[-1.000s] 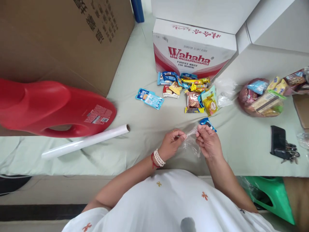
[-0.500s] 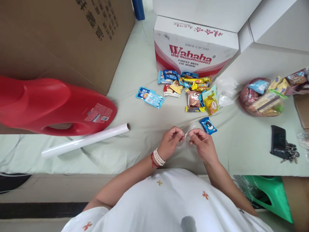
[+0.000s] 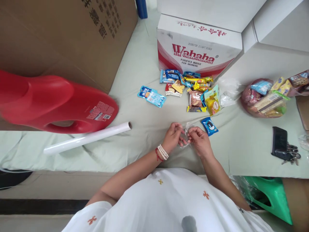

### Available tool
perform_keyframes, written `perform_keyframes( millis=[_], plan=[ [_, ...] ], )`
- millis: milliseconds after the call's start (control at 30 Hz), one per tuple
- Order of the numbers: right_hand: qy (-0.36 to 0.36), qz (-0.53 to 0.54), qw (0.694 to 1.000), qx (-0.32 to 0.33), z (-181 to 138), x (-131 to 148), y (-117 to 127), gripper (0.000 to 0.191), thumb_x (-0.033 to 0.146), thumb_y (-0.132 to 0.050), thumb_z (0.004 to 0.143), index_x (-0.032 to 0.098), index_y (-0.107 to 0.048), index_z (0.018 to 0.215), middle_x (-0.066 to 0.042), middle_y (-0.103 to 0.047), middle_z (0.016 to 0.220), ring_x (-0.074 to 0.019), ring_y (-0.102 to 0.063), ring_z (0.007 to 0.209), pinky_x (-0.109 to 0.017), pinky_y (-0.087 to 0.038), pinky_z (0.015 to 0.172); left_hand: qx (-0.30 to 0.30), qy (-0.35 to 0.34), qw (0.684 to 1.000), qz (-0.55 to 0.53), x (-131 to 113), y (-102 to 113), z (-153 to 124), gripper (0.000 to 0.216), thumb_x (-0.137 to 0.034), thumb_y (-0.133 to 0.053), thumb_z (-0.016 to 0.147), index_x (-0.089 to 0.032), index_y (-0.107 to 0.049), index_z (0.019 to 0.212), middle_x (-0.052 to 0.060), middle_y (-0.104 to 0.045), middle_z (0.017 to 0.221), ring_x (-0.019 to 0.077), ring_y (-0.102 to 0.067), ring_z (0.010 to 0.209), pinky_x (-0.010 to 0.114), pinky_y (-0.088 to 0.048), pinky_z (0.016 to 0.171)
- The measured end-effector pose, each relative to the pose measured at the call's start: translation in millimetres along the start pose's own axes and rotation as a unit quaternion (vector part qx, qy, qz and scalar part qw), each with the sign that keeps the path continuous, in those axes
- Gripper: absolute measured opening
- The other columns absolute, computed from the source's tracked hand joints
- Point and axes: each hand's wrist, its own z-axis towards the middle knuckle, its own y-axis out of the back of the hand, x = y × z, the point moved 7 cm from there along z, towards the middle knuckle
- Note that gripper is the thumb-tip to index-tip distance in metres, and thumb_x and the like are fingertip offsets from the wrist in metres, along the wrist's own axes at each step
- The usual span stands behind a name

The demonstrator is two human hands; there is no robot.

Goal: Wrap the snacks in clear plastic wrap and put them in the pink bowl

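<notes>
My left hand (image 3: 173, 137) and my right hand (image 3: 199, 140) are close together over the pale green cloth (image 3: 135, 109), both pinching a small piece of clear plastic film (image 3: 186, 135) bunched between the fingertips. A bead bracelet and red cord circle my left wrist. Just beyond my right hand lies a small blue Oreo packet (image 3: 210, 126). Farther back a pile of snack packets (image 3: 193, 91) is spread on the cloth, with two light blue packets (image 3: 151, 96) to its left.
A white film roll (image 3: 87, 138) and a red plastic jug (image 3: 55, 104) lie at left before a big brown carton (image 3: 60, 38). A Wahaha box (image 3: 196, 51) stands behind the snacks. At right: bagged snacks (image 3: 264, 98), black wallet with keys (image 3: 282, 146), green stool (image 3: 271, 193).
My hands have drawn closer together and the clear film, stretched between them a second ago, is now bunched small. The Oreo packet, half hidden by my right hand before, lies uncovered.
</notes>
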Motion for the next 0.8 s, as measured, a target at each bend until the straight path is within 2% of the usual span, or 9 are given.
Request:
perform_keyframes(
  millis=[100,167,300,400,500,633,800],
  plan=[
    [-0.003,0.017,1.0,0.017,-1.5,-2.7,0.5,0.027,0.04,-0.083,0.07,0.02,-0.065,0.074,0.004,-0.06,0.069,-0.0087,-0.052,0.053,-0.022,-0.048,0.051,0.023,0.008,0.999,0.038,4.1,-6.7,10.3,0.041,-0.057,-0.068,0.085,-0.019,-0.055,0.091,-0.005,-0.06,0.067,0.0065,-0.053,0.039,0.017,-0.032,0.037],
    [-0.002,0.029,0.999,0.027,-2.2,-3.9,1.2,0.03,0.043,-0.084,0.071,0.021,-0.064,0.075,0.003,-0.061,0.07,-0.0093,-0.053,0.054,-0.023,-0.05,0.053,0.03,-0.008,0.998,0.051,4.7,-9.7,13.7,0.041,-0.057,-0.068,0.083,-0.018,-0.055,0.08,-0.005,-0.056,0.059,0.006,-0.049,0.04,0.018,-0.032,0.039],
    [0.014,0.043,0.999,0.029,-3.2,-3.4,5.6,0.036,0.052,-0.082,0.076,0.024,-0.063,0.087,0.003,-0.063,0.071,-0.0115,-0.056,0.06,-0.024,-0.051,0.056,0.068,-0.077,0.992,0.079,-1.7,-18.2,7.6,0.041,-0.056,-0.066,0.087,-0.017,-0.059,0.077,-0.004,-0.057,0.059,0.0066,-0.048,0.048,0.02,-0.037,0.049],
    [0.054,0.018,0.998,0.038,-3.9,2.4,7.7,0.032,0.051,-0.081,0.08,0.024,-0.066,0.089,0.004,-0.062,0.069,-0.0122,-0.055,0.062,-0.025,-0.048,0.06,0.085,-0.103,0.986,0.102,-7.5,-22.7,-1.6,0.042,-0.057,-0.063,0.09,-0.017,-0.061,0.078,-0.003,-0.059,0.063,0.0071,-0.048,0.051,0.022,-0.038,0.053],
    [0.065,0.009,0.997,0.037,-4.1,5.1,11.4,0.029,0.048,-0.081,0.08,0.022,-0.069,0.086,0.002,-0.063,0.073,-0.0117,-0.055,0.063,-0.026,-0.047,0.064,0.052,-0.099,0.991,0.069,-12.8,-17.3,-6.5,0.043,-0.059,-0.066,0.087,-0.018,-0.059,0.08,-0.003,-0.06,0.067,0.0067,-0.046,0.052,0.022,-0.037,0.053],
    [0.056,0.019,0.998,0.013,-5.2,8.4,22.5,0.028,0.047,-0.082,0.078,0.022,-0.07,0.084,0.004,-0.059,0.071,-0.0103,-0.051,0.06,-0.024,-0.043,0.06,0.003,-0.09,0.996,0.018,-19.4,-2.3,-8.1,0.042,-0.059,-0.071,0.084,-0.019,-0.056,0.082,-0.005,-0.058,0.068,0.0063,-0.044,0.052,0.021,-0.036,0.052],
    [0.072,0.063,0.995,0.005,-14.0,24.0,31.5,0.028,0.045,-0.085,0.076,0.022,-0.068,0.081,0.003,-0.059,0.075,-0.0097,-0.051,0.062,-0.023,-0.045,0.06,-0.054,-0.091,0.993,-0.048,-28.3,23.1,-8.4,0.035,-0.049,-0.075,0.081,-0.019,-0.056,0.079,-0.002,-0.061,0.076,0.0087,-0.056,0.066,0.02,-0.044,0.06]
  ],
)
